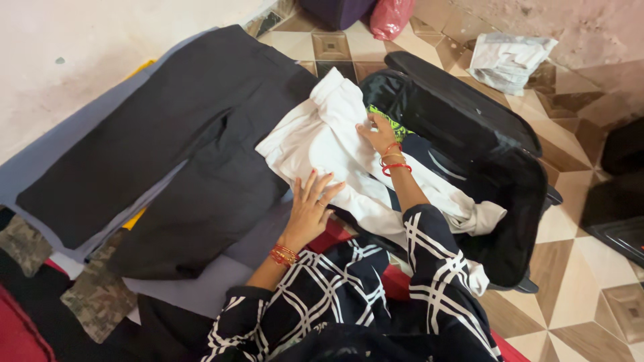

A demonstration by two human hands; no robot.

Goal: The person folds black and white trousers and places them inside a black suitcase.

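Note:
A white garment [322,144] lies crumpled, half on the bed and half over the rim of an open black suitcase [496,174]. My right hand [378,134] grips a fold of this garment near the suitcase's back corner, beside a green patterned cloth [392,124] inside. My left hand [310,206] lies flat with fingers spread on the garment's near edge, where it meets the grey sheet [201,288]. Both wrists carry red bangles, and my sleeves are black with white checks.
Black trousers [181,147] lie spread flat on the grey sheet to the left. A white plastic packet [510,60] and a pink bag [391,17] rest on the tiled floor beyond. Dark cases [620,194] stand at the right edge. Camouflage cloth [94,295] shows at lower left.

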